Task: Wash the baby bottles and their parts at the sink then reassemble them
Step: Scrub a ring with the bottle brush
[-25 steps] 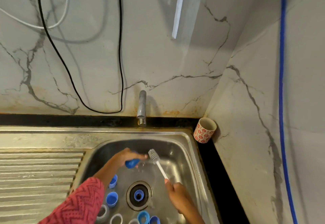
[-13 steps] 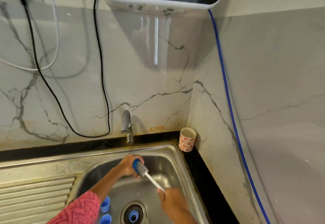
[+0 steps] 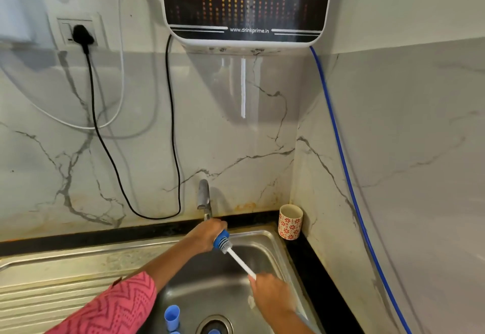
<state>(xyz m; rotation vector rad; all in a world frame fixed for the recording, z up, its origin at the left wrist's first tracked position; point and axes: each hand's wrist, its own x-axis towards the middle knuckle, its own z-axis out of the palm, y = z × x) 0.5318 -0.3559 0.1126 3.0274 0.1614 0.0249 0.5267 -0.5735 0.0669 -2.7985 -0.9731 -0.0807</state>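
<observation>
My left hand point(image 3: 207, 234) grips a blue bottle part point(image 3: 220, 238) over the steel sink point(image 3: 273, 252), just below the tap point(image 3: 204, 197). My right hand point(image 3: 270, 295) holds the white handle of a bottle brush point(image 3: 240, 259). The brush's grey bristle head sits at the mouth of the blue part. A blue cap point(image 3: 172, 316) stands on the sink floor near the drain point(image 3: 214, 327), and another blue piece lies in the drain. The rest of the sink floor is out of view.
A red-flowered cup point(image 3: 290, 222) stands on the black counter at the sink's back right corner. A ribbed steel drainboard point(image 3: 39, 297) lies to the left. A water purifier point(image 3: 244, 5) hangs on the marble wall above, with cables and a blue hose point(image 3: 341, 155) running down.
The view has tilted up, so most parts on the sink floor left the frame. The brush head has moved from beside the blue part to its mouth. Both hands rose toward the tap.
</observation>
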